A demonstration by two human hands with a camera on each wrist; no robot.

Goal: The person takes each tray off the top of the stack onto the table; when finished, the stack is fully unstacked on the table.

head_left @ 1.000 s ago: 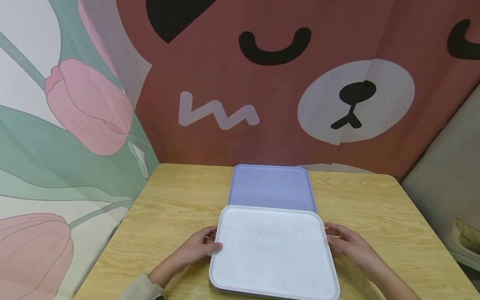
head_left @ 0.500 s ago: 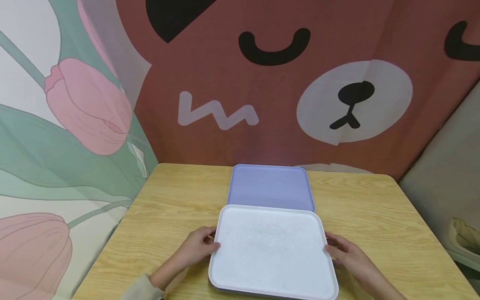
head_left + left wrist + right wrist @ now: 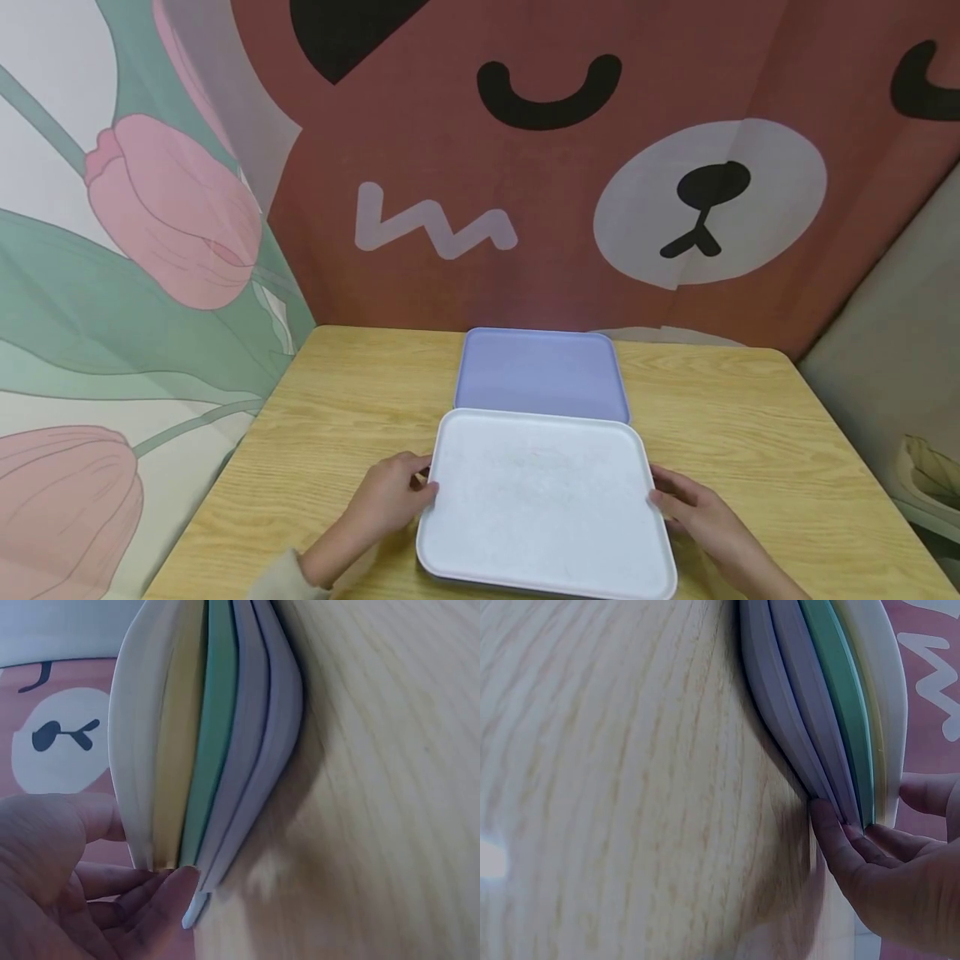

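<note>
In the head view a white tray (image 3: 543, 508) tops a stack near the front of the table. Both wrist views show the stack's edge: below the white comes a yellow tray (image 3: 180, 742), then a green tray (image 3: 217, 727) and two lilac trays (image 3: 795, 697). My left hand (image 3: 386, 496) grips the stack's left side, thumb on the white rim and fingertips against the edges below. On the right side my right hand (image 3: 701, 512) holds it likewise, thumb at the white rim, fingers spread along the lower edges. The stack's underside is hidden.
Directly behind the stack, a lilac-blue tray (image 3: 542, 375) lies flat at the back of the wooden table (image 3: 360, 392). A cloth with a printed bear (image 3: 442, 283) hangs beyond the table's far edge. A beige container (image 3: 930, 475) stands off to the right.
My right hand has come in from just beside the stack, and its thumb is now at the white rim. The left hand and the trays have hardly moved.
</note>
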